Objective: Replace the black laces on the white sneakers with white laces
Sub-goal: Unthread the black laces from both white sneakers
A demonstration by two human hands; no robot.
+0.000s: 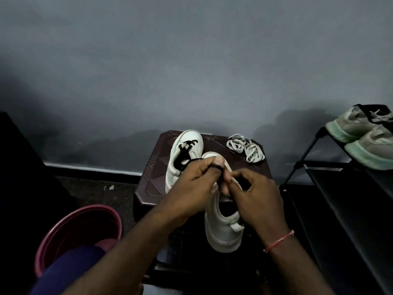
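Head | black lace (221,177) pinched: left fingers (209,162), right fingers (235,185) | over sneaker (223,231)

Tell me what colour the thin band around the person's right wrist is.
Reddish-pink; the thin wrist band shows best in the head view.

Home corner, dim. Black shoe rack (340,184) holding worn sneakers (365,133), 3 o'clock; pink bucket (89,209), 8 o'clock; brown plastic stool (153,171) against grey wall (191,71), 12 o'clock.
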